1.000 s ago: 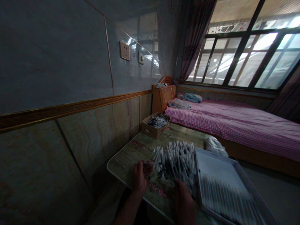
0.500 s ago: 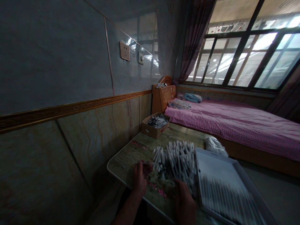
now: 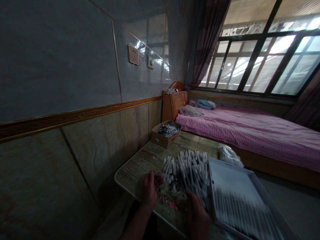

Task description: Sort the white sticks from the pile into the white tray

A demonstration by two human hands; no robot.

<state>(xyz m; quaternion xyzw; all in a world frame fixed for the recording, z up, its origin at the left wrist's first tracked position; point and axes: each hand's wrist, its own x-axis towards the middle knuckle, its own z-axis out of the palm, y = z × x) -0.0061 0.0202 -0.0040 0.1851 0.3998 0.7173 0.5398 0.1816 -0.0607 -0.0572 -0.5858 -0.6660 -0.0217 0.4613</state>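
Head view centres on a loose heap of slender white sticks point(image 3: 190, 173), possibly plastic, lying crisscrossed on a wood-print tabletop point(image 3: 127, 178). The left hand point(image 3: 150, 188) sits at the heap's near left edge, fingers curled and nearly closed, with a thin stick point(image 3: 158, 174) seeming to run out from the fingertips, though the grip itself is too dark to confirm. The right hand point(image 3: 197, 216) lies against the heap's near right side, cut off by the bottom of the frame; its fingers are blurred, so how far open they are and what they hold cannot be told. Right of the heap, a white tray point(image 3: 232, 180) holds sticks point(image 3: 240, 213) lined up side by side. Dark bits mix into the heap's near side, and small pink fragments point(image 3: 166, 201) lie on the tabletop. Farther off stand a cardboard box point(image 3: 160, 140) of dark-tipped sticks and a crumpled white bag point(image 3: 228, 156), beside a bed with a pink gingham sheet point(image 3: 250, 133).
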